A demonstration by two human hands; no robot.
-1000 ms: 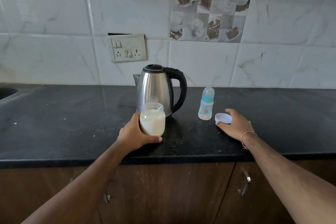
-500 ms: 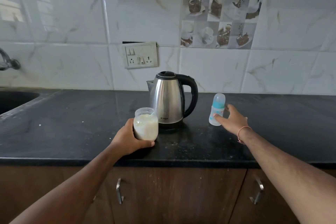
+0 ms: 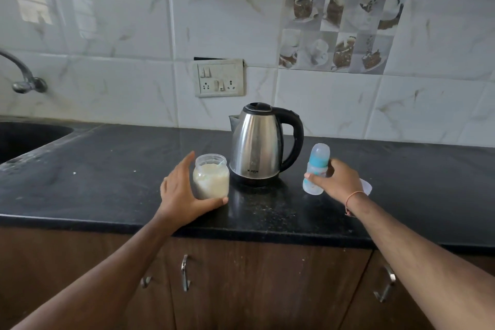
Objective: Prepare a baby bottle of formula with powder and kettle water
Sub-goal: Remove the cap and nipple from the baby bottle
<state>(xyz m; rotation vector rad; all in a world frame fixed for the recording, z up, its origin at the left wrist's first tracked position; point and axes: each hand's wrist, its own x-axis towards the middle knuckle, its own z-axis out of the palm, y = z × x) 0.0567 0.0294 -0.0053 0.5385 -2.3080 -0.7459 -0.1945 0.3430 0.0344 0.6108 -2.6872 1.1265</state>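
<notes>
Two hands are showing: the left hand (image 3: 184, 193) and the right hand (image 3: 336, 179). One powder jar (image 3: 211, 177) is standing against the left hand's palm, one kettle (image 3: 258, 144) is sitting between the hands, one baby bottle (image 3: 316, 169) is standing in the right hand's fingers, and one lid (image 3: 366, 186) is peeking out behind it.
</notes>
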